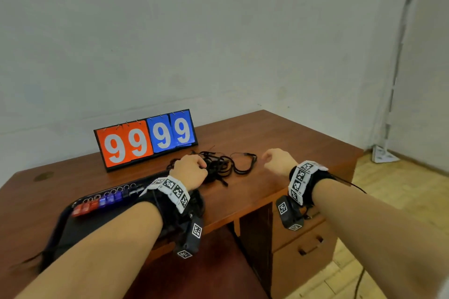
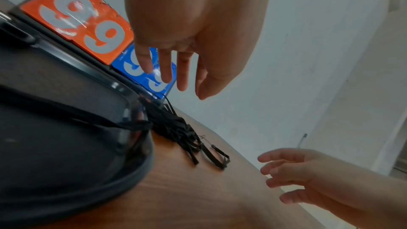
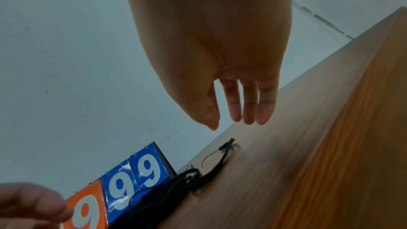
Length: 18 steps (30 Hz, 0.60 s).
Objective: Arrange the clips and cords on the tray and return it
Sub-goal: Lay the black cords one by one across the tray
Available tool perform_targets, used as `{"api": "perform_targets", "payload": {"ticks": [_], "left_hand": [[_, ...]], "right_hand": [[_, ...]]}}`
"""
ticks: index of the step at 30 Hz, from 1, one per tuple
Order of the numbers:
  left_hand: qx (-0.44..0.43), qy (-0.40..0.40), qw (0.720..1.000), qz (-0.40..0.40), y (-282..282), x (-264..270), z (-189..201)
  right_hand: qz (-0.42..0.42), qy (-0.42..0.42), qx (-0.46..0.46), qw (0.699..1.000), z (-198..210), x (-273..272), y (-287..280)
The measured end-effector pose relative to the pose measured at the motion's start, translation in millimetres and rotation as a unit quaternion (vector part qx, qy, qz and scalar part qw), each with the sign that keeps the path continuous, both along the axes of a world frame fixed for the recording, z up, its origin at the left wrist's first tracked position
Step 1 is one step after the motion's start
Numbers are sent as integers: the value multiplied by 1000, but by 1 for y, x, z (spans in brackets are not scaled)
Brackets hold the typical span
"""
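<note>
A black tray [image 1: 73, 204] lies on the left of the desk, with a row of red and blue clips [image 1: 102, 201] along its far rim. One black cord [image 2: 66, 112] lies across the tray [image 2: 141, 171]. A tangled pile of black cords [image 1: 218, 165] sits on the desk right of the tray, also seen from both wrists [image 2: 176, 128] [image 3: 176, 185]. My left hand [image 1: 192, 170] hovers over the pile's left side, fingers relaxed and holding nothing [image 2: 182, 88]. My right hand [image 1: 274, 160] hangs just right of the pile, fingers straight and holding nothing [image 3: 231, 123].
An orange and blue scoreboard [image 1: 145, 139] reading 99 99 stands behind the cords near the wall. The brown desk [image 1: 267, 128] ends close on the right, with drawers [image 1: 303, 245] below. A metal stand [image 1: 385, 153] leans in the corner.
</note>
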State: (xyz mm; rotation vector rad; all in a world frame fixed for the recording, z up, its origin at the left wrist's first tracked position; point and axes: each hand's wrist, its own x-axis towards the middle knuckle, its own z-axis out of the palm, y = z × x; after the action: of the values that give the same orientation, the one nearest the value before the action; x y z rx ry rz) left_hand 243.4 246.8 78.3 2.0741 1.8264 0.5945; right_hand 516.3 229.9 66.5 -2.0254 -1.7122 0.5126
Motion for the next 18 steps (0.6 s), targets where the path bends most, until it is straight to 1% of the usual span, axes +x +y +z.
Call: {"api": "perform_targets", "payload": {"ticks": [6, 10, 13, 18], "left_hand": [[-12, 10, 1000, -26, 31, 36, -3], [-11, 12, 999, -34, 49, 54, -6], [-14, 17, 999, -40, 60, 63, -10], [-11, 11, 998, -53, 73, 69, -13]], "right_hand": [[23, -24, -8, 999, -2, 4, 31], [17, -52, -42, 998, -7, 4, 59], [16, -74, -77, 994, -12, 4, 79], [25, -119, -105, 987, -16, 2, 108]]}}
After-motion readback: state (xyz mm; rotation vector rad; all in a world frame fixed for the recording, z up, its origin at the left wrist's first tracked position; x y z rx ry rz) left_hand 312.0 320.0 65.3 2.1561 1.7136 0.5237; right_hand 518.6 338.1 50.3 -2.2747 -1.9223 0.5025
